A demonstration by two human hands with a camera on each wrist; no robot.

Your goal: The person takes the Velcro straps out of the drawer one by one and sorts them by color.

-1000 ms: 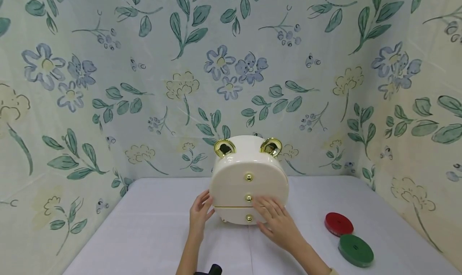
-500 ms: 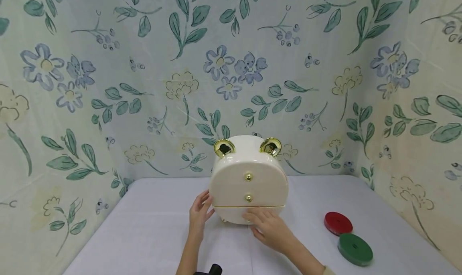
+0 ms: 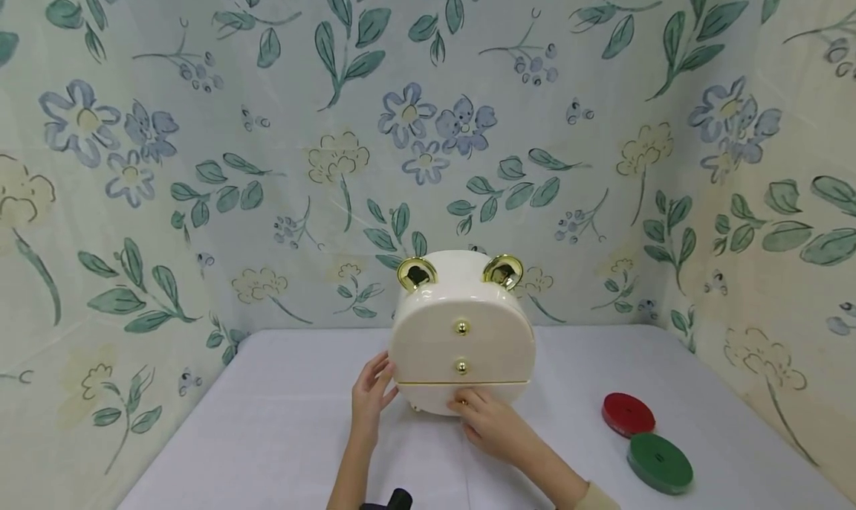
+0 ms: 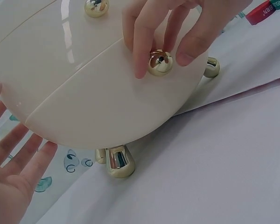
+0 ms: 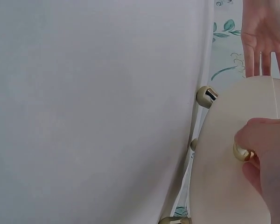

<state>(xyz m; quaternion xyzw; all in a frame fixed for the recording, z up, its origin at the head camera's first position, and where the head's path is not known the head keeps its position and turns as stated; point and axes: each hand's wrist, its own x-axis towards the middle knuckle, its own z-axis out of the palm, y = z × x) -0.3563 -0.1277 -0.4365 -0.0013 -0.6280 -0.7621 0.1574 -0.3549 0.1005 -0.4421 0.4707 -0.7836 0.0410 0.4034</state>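
A glossy cream drawer box (image 3: 428, 339) with rounded top, gold ear-like rings and gold feet stands on the white table. A gold line (image 3: 421, 383) separates its lowest drawer (image 3: 424, 398) from the part above. My right hand (image 3: 491, 424) has its curled fingers and thumb about the lowest gold knob (image 4: 159, 63); the right wrist view shows the knob (image 5: 242, 153) between them. Along the box's left side rests my left hand (image 3: 367, 402), its fingers fairly straight, fingertips at the edge in the left wrist view. Two more gold knobs sit above.
To the right on the table lie a red disc-shaped roll (image 3: 628, 414) and a green one (image 3: 660, 463), close together. Floral cloth (image 3: 428, 123) hangs behind and at both sides. A black object (image 3: 399, 499) pokes in at the bottom edge.
My right hand has moved down and left from the front panel to the lowest knob, and its fingers have curled about it. The left hand and the box look unmoved.
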